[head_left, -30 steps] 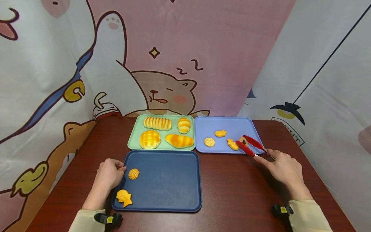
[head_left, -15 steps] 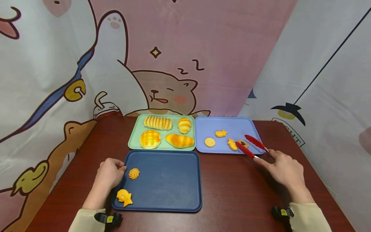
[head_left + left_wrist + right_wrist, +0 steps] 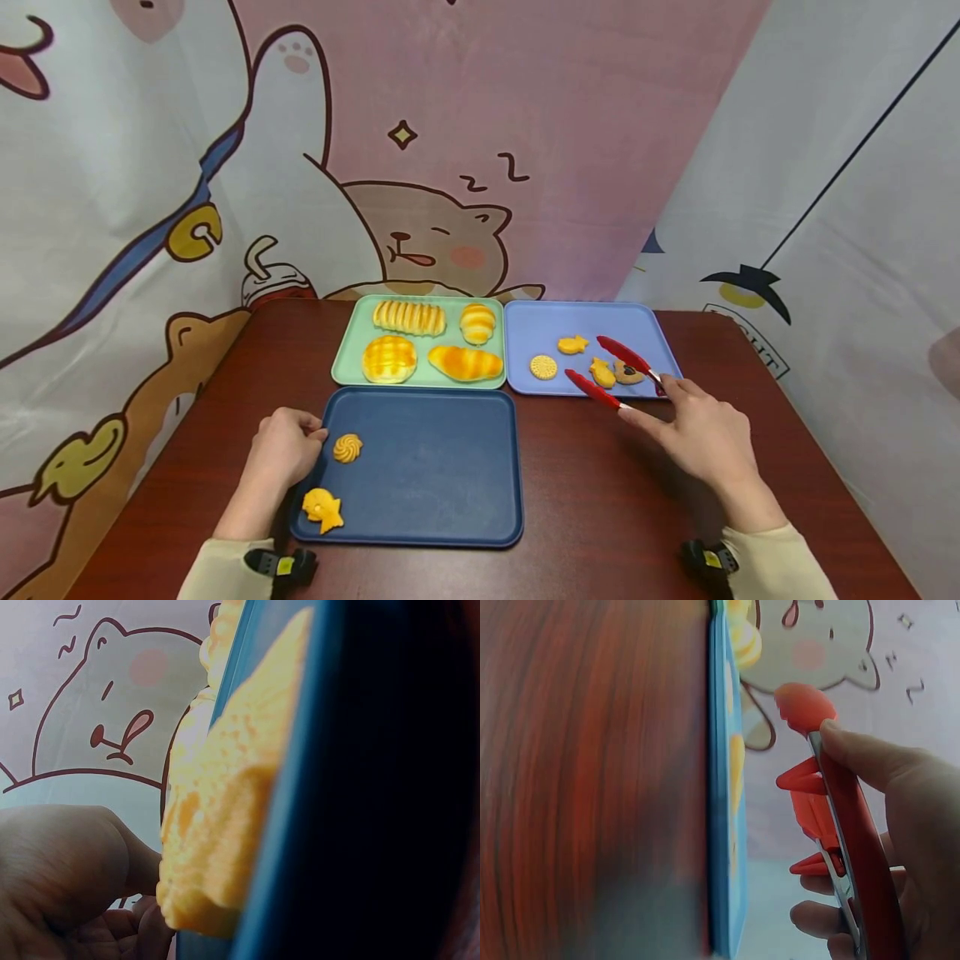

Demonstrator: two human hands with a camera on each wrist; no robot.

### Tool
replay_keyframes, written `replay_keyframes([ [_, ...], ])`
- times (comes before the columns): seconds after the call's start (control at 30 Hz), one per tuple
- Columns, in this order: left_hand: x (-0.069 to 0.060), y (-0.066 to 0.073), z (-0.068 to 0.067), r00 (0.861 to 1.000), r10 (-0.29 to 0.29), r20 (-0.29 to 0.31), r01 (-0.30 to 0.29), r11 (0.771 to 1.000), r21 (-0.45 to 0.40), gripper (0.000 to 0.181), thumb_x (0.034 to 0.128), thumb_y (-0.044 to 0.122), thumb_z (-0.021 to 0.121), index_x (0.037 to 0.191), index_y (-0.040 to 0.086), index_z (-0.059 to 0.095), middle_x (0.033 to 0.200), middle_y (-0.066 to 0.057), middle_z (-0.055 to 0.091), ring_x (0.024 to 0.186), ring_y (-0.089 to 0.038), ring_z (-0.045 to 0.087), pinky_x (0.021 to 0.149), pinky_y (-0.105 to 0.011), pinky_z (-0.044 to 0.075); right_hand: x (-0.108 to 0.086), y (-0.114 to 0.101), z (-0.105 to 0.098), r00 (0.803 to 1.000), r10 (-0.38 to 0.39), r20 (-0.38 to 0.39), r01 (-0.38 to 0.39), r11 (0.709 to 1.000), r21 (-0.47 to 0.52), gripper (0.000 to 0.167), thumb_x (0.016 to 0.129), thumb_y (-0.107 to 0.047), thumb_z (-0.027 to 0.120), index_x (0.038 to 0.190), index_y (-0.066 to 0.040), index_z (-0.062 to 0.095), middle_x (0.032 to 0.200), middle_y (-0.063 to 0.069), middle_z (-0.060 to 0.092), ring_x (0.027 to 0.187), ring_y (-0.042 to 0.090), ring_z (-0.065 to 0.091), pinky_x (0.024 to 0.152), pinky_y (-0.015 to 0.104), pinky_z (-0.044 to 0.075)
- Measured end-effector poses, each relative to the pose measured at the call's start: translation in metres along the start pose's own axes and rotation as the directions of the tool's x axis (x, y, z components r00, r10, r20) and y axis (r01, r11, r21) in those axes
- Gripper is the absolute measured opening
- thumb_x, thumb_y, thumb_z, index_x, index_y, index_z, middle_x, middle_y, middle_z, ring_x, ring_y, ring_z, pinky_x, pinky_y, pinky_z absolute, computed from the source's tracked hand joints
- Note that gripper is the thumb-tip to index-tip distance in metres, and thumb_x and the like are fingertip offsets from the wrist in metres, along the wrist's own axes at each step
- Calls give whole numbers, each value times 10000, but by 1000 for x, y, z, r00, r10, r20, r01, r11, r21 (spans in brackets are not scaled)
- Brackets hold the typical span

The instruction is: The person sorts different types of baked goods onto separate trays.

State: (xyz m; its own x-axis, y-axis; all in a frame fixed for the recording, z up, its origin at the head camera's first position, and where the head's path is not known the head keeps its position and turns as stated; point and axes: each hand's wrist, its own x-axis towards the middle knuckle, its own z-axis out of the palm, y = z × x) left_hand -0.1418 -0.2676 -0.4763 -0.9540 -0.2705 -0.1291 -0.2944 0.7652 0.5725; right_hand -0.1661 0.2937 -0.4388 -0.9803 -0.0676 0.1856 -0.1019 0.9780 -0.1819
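My left hand [image 3: 283, 450] pinches the left rim of a dark blue tray [image 3: 435, 471], which bears a swirl cookie [image 3: 347, 448] and a fish-shaped cookie [image 3: 322, 509]. In my right hand [image 3: 708, 433] I hold red-tipped tongs [image 3: 624, 354], their arms spread with nothing gripped between them. The tips hover over the front of a light blue tray [image 3: 525, 321]. On that tray lie a round cookie [image 3: 543, 367], two small fish-shaped cookies, one at the back [image 3: 573, 344] and one in front [image 3: 602, 372], and a brown cookie [image 3: 628, 372] with a dark centre.
A green tray [image 3: 348, 350] with several bread pieces, among them a round bun [image 3: 388, 359], stands left of the light blue tray and behind the dark one. A printed cloth [image 3: 570, 150] hangs behind the wooden table [image 3: 592, 500].
The tongs have released the brown cookie, which now lies beside the front fish-shaped cookie. My right hand and the tongs have since shifted left. My left hand has stayed put.
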Motion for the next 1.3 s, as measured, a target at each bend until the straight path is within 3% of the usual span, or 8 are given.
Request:
replay_keyframes([
  [0.23,0,0,0,1000,5,-4,-5,1000,1,231,989,123,740,1125,-62,768,1069,-253,723,774,-298,661,647,-430,582,3,-33,0,995,-87,-38,88,996,21,1090,845,-864,588,1466,32,591,1315,301,645,755,354,689,501,378,531],
  [0.4,0,-1,0,1000,8,-4,-8,1000,1,228,989,122,740,1124,-60,770,1062,-248,724,773,-297,658,650,-430,583,4,-54,2,989,-132,-66,135,990,40,1100,830,-889,578,1478,-1,598,1390,286,621,714,339,697,490,363,512],
  [0.63,0,0,0,1000,-1,-3,1,1000,1,229,990,120,740,1128,-60,769,1069,-250,723,787,-304,661,661,-439,587,5,-78,9,975,-205,-92,211,976,60,1080,822,-886,596,1416,15,655,1373,284,638,817,379,735,571,412,579],
  [0.83,0,1,0,1000,1,-1,-1,1000,3,230,989,119,739,1132,-58,770,1069,-246,723,793,-306,660,666,-437,589,7,-95,15,967,-241,-83,247,965,84,1074,807,-903,591,1424,-26,664,1343,231,676,559,166,602,523,320,514],
  [1.03,0,0,0,1000,7,-4,-7,1000,0,233,987,116,741,1133,-63,768,1072,-251,722,790,-307,659,658,-429,589,8,-112,22,949,-298,-98,307,947,97,1029,818,-872,627,1396,-23,686,1298,188,705,608,215,647,513,323,496],
  [1.3,0,0,0,1000,10,-6,-10,1000,1,234,989,115,739,1136,-66,765,1069,-255,721,786,-306,659,657,-430,590,11,-135,31,933,-351,-83,358,927,111,1033,820,-886,605,1398,-34,686,1297,145,708,592,180,617,514,285,479],
])
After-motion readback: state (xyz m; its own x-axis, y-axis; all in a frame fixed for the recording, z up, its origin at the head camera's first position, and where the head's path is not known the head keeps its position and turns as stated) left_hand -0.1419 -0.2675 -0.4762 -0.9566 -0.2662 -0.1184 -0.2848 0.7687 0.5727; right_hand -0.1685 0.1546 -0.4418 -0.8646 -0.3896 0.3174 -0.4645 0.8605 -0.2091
